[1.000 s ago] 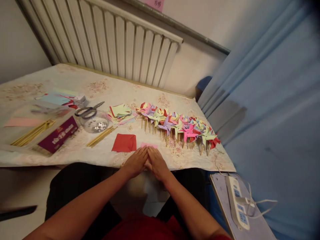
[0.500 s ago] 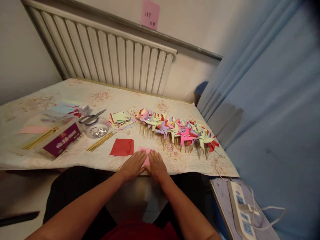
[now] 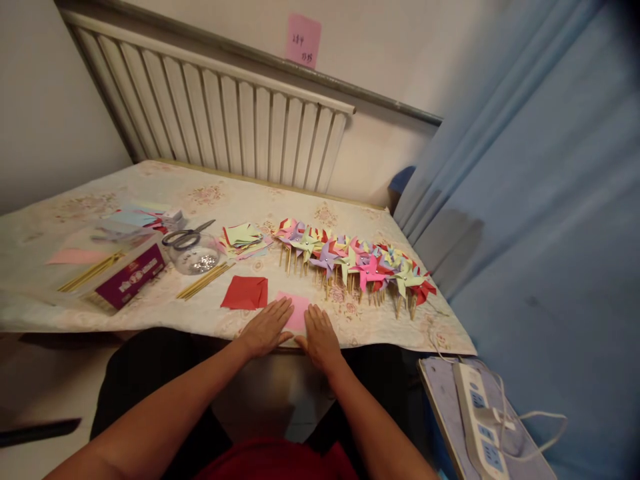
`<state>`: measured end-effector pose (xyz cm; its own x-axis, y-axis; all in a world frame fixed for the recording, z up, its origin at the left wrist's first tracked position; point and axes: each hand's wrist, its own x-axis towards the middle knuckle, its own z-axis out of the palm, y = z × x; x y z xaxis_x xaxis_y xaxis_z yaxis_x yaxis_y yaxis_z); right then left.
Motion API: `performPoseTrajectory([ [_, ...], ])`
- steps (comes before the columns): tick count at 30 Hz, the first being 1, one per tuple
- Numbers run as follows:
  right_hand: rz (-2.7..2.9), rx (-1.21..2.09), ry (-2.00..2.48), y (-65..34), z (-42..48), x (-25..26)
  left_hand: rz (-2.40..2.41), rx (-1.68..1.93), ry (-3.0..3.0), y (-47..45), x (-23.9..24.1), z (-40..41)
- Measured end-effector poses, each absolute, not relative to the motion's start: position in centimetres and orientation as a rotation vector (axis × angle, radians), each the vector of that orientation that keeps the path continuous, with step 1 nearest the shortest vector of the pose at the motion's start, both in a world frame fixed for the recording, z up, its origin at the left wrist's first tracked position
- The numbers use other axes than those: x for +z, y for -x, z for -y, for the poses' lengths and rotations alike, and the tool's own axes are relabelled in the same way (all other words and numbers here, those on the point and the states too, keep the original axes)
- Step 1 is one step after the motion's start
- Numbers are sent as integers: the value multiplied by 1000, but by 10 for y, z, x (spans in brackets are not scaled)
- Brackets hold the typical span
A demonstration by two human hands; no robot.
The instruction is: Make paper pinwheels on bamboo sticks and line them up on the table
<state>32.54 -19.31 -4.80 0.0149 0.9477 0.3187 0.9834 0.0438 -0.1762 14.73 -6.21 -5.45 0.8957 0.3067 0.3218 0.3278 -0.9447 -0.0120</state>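
A square of pink paper (image 3: 297,313) lies flat near the front edge of the table. My left hand (image 3: 267,327) rests flat on its left side, fingers stretched out. On its right side lies my right hand (image 3: 321,332), also flat with the fingers extended. Between the two hands the middle of the pink paper shows. Just left of my left hand is a small stack of red paper squares (image 3: 245,293). Beyond my right hand, many finished paper pinwheels (image 3: 350,260) on sticks lie in rows.
Thin sticks (image 3: 205,280), a clear bowl of shiny pins (image 3: 200,260), scissors (image 3: 186,237) over its rim and a purple-labelled box (image 3: 130,277) are at the left. Cut coloured papers (image 3: 243,239) lie behind. A power strip (image 3: 481,420) sits at lower right, beside a blue curtain (image 3: 525,200).
My hands have moved apart on the pink paper, the right one shifting slightly right, so more of the paper shows between them. The view has shifted slightly.
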Motion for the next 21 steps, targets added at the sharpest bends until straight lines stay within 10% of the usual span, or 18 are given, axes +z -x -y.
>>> performPoseTrajectory([
  [21,2053,-6,1945,-311,165,-38,518,-472,3000,-148,-60,62],
])
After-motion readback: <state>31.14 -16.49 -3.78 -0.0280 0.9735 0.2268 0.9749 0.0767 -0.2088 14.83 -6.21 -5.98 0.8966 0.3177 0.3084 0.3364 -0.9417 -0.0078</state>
